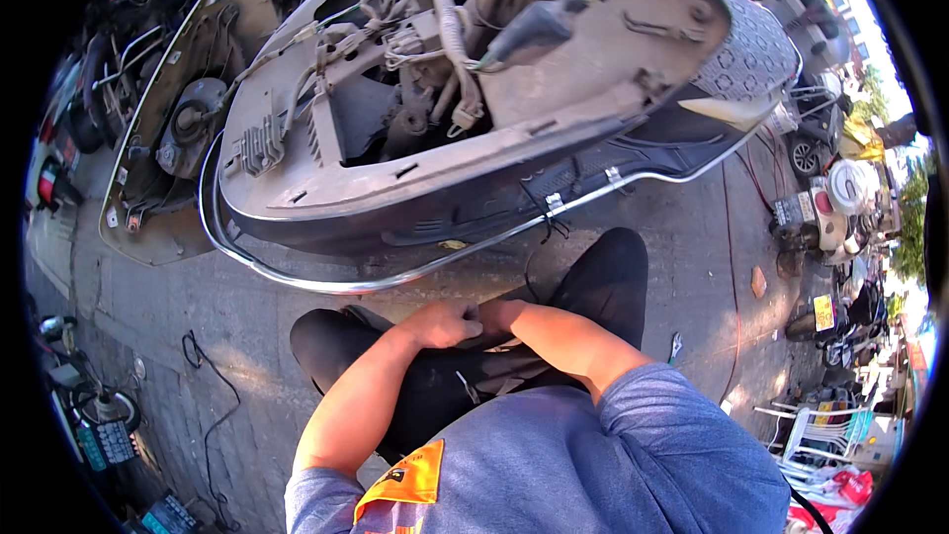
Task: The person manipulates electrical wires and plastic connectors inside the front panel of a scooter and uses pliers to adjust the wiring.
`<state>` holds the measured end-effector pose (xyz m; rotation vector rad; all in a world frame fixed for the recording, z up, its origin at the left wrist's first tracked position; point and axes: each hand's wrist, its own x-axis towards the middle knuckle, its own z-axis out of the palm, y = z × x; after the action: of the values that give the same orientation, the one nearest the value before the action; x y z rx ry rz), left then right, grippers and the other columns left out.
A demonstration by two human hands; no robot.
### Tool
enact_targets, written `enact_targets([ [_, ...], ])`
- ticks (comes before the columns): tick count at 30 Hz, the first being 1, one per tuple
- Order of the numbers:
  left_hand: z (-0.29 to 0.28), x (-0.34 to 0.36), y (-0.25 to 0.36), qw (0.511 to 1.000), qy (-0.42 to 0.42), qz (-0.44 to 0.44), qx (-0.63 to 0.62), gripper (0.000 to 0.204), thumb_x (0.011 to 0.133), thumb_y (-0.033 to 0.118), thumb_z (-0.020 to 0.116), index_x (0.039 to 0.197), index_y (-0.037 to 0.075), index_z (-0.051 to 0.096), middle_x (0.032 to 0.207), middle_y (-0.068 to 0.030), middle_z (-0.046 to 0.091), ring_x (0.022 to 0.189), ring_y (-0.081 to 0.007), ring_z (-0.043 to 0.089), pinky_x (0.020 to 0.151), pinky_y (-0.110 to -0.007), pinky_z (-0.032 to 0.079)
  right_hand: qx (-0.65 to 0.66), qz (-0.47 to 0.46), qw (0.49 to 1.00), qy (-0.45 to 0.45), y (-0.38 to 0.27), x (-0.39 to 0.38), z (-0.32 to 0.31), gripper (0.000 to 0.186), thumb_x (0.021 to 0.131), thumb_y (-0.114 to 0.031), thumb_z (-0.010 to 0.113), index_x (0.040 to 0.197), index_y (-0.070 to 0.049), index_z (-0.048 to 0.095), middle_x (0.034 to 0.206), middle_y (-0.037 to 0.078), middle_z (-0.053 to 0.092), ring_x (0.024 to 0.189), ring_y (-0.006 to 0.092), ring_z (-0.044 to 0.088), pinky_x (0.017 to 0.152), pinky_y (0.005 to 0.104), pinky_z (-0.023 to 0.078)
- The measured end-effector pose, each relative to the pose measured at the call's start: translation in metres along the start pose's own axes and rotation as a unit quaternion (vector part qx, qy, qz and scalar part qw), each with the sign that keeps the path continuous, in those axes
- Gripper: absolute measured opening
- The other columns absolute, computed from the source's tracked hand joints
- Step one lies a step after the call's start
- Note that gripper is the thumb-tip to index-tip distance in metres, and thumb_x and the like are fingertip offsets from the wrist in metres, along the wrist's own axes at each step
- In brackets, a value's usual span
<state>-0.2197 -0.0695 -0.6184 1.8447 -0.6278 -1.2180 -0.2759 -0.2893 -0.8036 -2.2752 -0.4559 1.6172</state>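
Observation:
My left hand is closed in a fist above my lap. Beside it, my right hand is curled inward, its fingers mostly hidden. The two hands nearly meet, and whatever they hold, if anything, I cannot make out. Just beyond my knees stands a dusty, opened vehicle body, apparently a scooter or tricycle front. Bundled grey wiring and a connector show in its opening, with a finned metal part on its left. A chrome rail curves around its lower edge.
A removed body panel with a round part leans at the left. A black cable lies on the concrete floor. At the right are a red hose or cable, parked motorbikes and white plastic chairs.

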Motion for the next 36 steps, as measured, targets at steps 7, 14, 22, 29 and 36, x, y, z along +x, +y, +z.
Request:
enact_targets([
  [7,-0.005,-0.023,-0.018,0.98,0.15,-0.062,-0.115,0.03,0.095,0.03,0.073,0.105,0.001,0.074,0.089,-0.0067,0.071,0.081,-0.018,0.066,0.074,-0.035,0.051,-0.004,-0.044,0.943,0.33,-0.048,-0.087,-0.079,0.041,0.101,-0.041,0.064,0.122,-0.008,0.075,0.121,0.019,0.078,0.117,0.0388,0.072,0.099,0.0501,0.057],
  [14,0.004,-0.064,0.0,0.895,0.247,-0.002,-0.372,0.012,0.1,0.018,0.07,0.095,0.008,0.066,0.076,0.0016,0.058,0.064,-0.0091,0.051,0.06,-0.026,0.039,-0.032,0.04,0.888,0.457,-0.07,-0.159,-0.154,0.038,0.103,-0.04,0.063,0.113,-0.008,0.078,0.111,0.018,0.079,0.109,0.0394,0.075,0.093,0.0522,0.059],
  [22,0.031,-0.06,-0.023,0.909,0.258,-0.008,-0.328,0.011,0.097,0.016,0.073,0.097,0.006,0.069,0.074,0.0017,0.058,0.063,-0.0086,0.049,0.058,-0.026,0.037,-0.029,0.165,0.814,0.556,0.01,-0.083,-0.265,0.039,0.1,-0.031,0.065,0.128,-0.004,0.068,0.131,0.021,0.071,0.116,0.0401,0.072,0.098,0.0507,0.059],
  [29,-0.004,-0.054,-0.014,0.901,0.155,0.024,-0.405,0.014,0.097,0.017,0.075,0.098,0.006,0.066,0.073,0.0037,0.052,0.064,-0.0086,0.045,0.059,-0.026,0.033,0.197,0.229,0.774,0.556,0.057,-0.011,-0.286,0.049,0.102,-0.035,0.063,0.138,-0.001,0.063,0.142,0.023,0.066,0.129,0.0385,0.067,0.106,0.0458,0.056],
  [36,0.007,-0.087,-0.011,0.873,0.184,0.036,-0.45,0.023,0.095,0.026,0.075,0.099,0.004,0.067,0.083,-0.0005,0.059,0.077,-0.0118,0.053,0.071,-0.028,0.041,0.368,0.23,0.716,0.547,0.035,-0.023,-0.293,0.049,0.105,-0.04,0.061,0.131,0.002,0.063,0.14,0.028,0.066,0.131,0.0397,0.066,0.107,0.0448,0.055],
])
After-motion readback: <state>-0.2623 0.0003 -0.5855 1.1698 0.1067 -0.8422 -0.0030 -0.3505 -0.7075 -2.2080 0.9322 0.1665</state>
